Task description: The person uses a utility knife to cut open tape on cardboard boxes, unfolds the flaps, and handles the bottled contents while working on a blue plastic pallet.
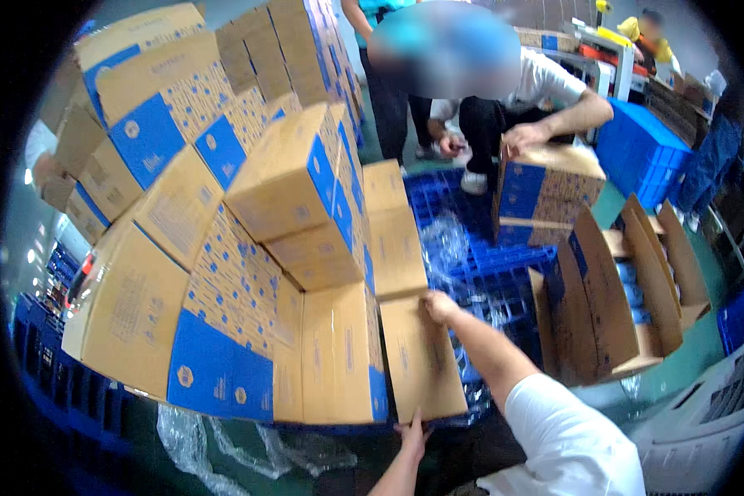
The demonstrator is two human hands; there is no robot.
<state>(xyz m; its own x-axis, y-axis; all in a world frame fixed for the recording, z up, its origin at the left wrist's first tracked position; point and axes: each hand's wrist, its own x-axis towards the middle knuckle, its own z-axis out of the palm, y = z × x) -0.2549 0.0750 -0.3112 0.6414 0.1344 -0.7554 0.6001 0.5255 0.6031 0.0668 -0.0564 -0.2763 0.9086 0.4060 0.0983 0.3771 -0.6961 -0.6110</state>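
A brown cardboard box point(422, 357) lies lengthwise between my two hands, beside a row of stacked boxes. My right hand point(440, 307) grips its far edge near the right corner, fingers curled over. At the near edge, my left hand point(412, 433) holds the box with the thumb up against its side; its other fingers are partly hidden. Just beyond is another cardboard box point(398, 252) in line with mine. Close on the left stands a box point(336, 355) with a blue-printed side.
Tall stacks of blue-printed boxes point(223, 302) fill the left. Blue pallets point(463, 223) carry clear plastic wrap. A crouching person rests a hand point(525, 139) on a box point(554, 178); another stands behind. Open cartons point(591, 306) and a blue crate point(643, 153) are at right. Loose film point(194, 450) lies near.
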